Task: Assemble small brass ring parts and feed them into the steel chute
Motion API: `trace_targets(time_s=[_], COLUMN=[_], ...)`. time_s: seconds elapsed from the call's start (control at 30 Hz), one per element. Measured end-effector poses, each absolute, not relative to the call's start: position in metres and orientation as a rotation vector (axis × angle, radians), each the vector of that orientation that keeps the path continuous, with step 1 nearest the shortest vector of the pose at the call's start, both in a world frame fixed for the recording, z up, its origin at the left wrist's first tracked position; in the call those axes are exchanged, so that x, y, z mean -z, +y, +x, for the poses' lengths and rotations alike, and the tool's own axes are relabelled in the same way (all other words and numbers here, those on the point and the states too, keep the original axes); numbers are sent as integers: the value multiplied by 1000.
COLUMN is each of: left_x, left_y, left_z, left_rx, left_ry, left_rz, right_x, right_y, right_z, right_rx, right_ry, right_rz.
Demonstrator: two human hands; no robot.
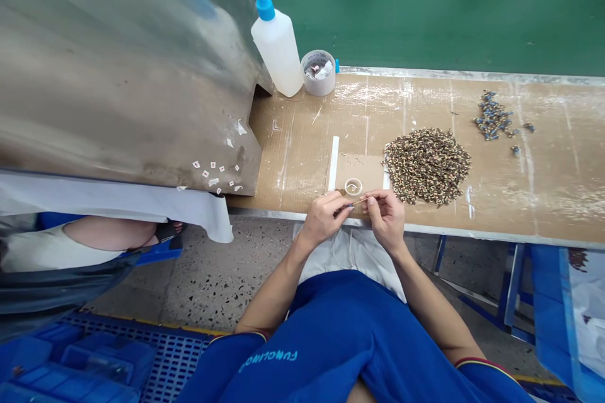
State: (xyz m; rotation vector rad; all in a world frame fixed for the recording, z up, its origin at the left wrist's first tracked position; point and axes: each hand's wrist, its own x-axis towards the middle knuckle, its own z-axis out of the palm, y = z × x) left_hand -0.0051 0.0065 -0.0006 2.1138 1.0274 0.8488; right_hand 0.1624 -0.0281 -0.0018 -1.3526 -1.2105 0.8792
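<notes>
At the table's front edge, my left hand pinches a tiny part with a bit of blue showing at the fingertips. My right hand is closed on a thin wooden stick, whose tip reaches to the part in my left fingers. Just beyond the fingertips lies a small clear round dish on a piece of cardboard. To the right of my right hand is a large heap of small brass-and-dark metal parts. Farther right lies a smaller pile of similar parts with blue on them.
A white squeeze bottle with a blue nozzle stands at the back, beside a tape roll holding scraps. A metal housing borders the left, with small paper bits on it. Another person's leg shows at lower left.
</notes>
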Motion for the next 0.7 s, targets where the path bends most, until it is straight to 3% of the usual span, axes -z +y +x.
trace_targets(time_s=[0.7], left_x=[-2], left_y=[7], left_z=[-4], left_rx=[-854], left_ry=[1034], left_rz=[2138], right_x=[2], right_y=[-25], right_z=[160], right_rx=[-961], right_ry=[-1194], right_rz=[-1319])
